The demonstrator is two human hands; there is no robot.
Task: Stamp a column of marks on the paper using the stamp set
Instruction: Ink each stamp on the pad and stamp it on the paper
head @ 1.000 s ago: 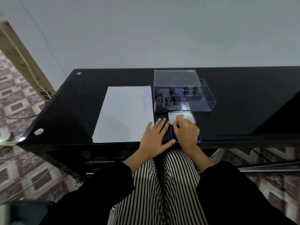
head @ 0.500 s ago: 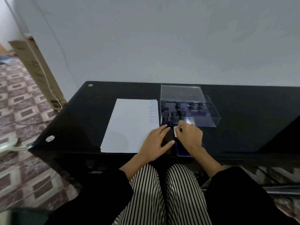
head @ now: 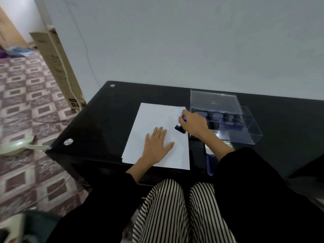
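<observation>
Over the right edge of the paper (head: 154,116), right hand (head: 194,124) pinches a blurred stamp (head: 180,129); left hand (head: 157,144) lies spread flat.

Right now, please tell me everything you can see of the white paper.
The paper is a white rectangular sheet lying flat on the black table, left of the clear stamp box. Faint blue marks run down its far right edge. The left hand rests flat on it; the right hand holds a dark stamp at that edge.
</observation>
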